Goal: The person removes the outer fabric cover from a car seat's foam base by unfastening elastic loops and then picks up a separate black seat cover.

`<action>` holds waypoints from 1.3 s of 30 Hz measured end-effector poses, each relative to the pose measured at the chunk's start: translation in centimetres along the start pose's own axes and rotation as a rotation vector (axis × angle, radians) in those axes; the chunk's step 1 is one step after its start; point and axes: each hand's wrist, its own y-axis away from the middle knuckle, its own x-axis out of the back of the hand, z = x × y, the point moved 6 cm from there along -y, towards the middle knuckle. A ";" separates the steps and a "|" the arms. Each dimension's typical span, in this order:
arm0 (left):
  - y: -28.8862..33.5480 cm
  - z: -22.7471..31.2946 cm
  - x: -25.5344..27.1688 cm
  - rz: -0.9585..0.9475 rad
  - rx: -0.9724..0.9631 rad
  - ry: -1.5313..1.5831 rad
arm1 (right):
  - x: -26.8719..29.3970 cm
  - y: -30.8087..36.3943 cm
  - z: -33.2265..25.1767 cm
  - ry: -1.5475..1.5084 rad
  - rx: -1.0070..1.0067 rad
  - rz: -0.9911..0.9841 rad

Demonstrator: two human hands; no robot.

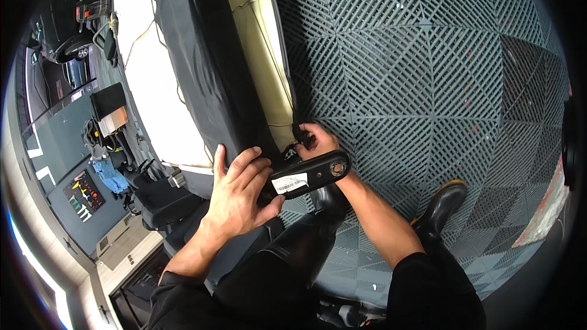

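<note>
bright light nearly whites out the pale foam, edges bending into black.

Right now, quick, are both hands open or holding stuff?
Left hand: open, fingers spread on the black cover.
Right hand: fingers curled near the end of the yellowish padding; can't tell if they grip anything.

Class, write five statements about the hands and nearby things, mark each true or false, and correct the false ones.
1. The left hand rests on the black cover. True.
2. The right hand wears a glove. False: it is bare.
3. Cream foam shows beside the black cover. True.
4. The label on the black bracket is red. False: it is white.
5. A black boot stands on the grated floor tiles. True.
</note>
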 end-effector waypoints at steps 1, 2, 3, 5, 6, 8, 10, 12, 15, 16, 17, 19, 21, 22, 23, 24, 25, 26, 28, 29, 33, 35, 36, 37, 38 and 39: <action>0.2 0.2 -0.1 0.021 -0.013 0.006 | 0.0 0.3 0.3 -0.017 0.015 0.030; -0.1 -0.2 -0.1 0.058 -0.022 -0.006 | -0.1 -0.4 0.2 -0.041 0.054 0.056; 0.3 -0.2 -0.5 0.079 -0.046 0.020 | 0.2 0.1 -0.5 0.040 0.171 0.118; 0.2 -0.8 -1.6 0.097 -0.053 0.033 | 1.1 -0.7 -2.6 0.183 0.439 0.308; 0.3 -0.8 -2.0 0.114 -0.050 0.048 | 1.5 -1.5 -2.9 0.155 0.420 0.324; 0.8 -0.5 -1.8 0.166 -0.057 0.048 | 2.3 -4.0 -3.8 0.234 0.271 0.140; 0.9 -0.4 -1.3 0.231 -0.078 0.060 | 2.8 -7.8 -4.1 0.060 0.157 -0.160; 0.6 -0.3 -1.0 0.278 -0.093 0.069 | 3.7 -11.3 -6.0 -0.401 0.053 -0.405; 1.4 -0.9 -1.4 0.324 -0.064 0.076 | 3.3 -13.8 -14.1 -0.767 -0.117 -0.597; 1.2 -0.7 -1.4 0.339 -0.068 0.084 | 3.1 -14.8 -16.8 -0.848 -0.133 -0.647; 1.2 -0.5 -1.2 0.364 -0.071 0.077 | 3.0 -16.2 -19.5 -0.821 -0.112 -0.603; 0.9 -0.4 -1.6 0.393 -0.065 0.056 | 4.1 -18.9 -24.4 -0.769 -0.056 -0.487; 0.8 -0.2 -1.3 0.408 -0.062 0.047 | 5.8 -20.4 -28.3 -0.733 -0.046 -0.378; 1.0 0.2 -1.1 0.388 -0.053 0.050 | 6.5 -20.6 -28.6 -0.690 -0.087 -0.345; 1.1 0.3 -0.9 0.400 -0.056 0.050 | 6.9 -20.3 -28.9 -0.647 -0.076 -0.368; 1.0 0.3 -0.8 0.411 -0.059 0.050 | 7.3 -19.8 -29.1 -0.604 -0.065 -0.391; 0.9 0.4 -0.9 0.425 -0.063 0.053 | 7.7 -19.4 -28.8 -0.596 -0.061 -0.411; 0.7 0.6 -0.7 0.417 -0.062 0.050 | 8.3 -19.0 -28.7 -0.590 -0.069 -0.394; 0.6 0.9 -1.0 0.418 -0.055 0.058 | 8.0 -18.3 -28.8 -0.608 -0.114 -0.354; 0.5 0.8 -1.1 0.415 -0.055 0.049 | 7.1 -17.8 -29.5 -0.594 -0.094 -0.395; 1.7 0.5 -1.6 0.385 -0.012 0.010 | 3.2 -16.1 -31.9 -0.432 -0.144 -0.469; 0.9 0.7 -1.2 0.391 -0.003 -0.013 | 3.8 -16.5 -32.3 -0.384 -0.164 -0.426; 0.7 0.9 -1.2 0.399 0.035 -0.015 | 4.1 -16.7 -32.5 -0.362 -0.174 -0.406; 0.6 1.1 -1.3 0.403 0.059 -0.012 | 4.3 -16.9 -32.5 -0.322 -0.199 -0.414; 0.5 1.2 -1.4 0.406 0.082 -0.009 | 4.4 -17.2 -32.5 -0.285 -0.219 -0.399; 0.5 1.1 -1.3 0.402 0.087 -0.015 | 4.4 -17.6 -32.5 -0.250 -0.237 -0.383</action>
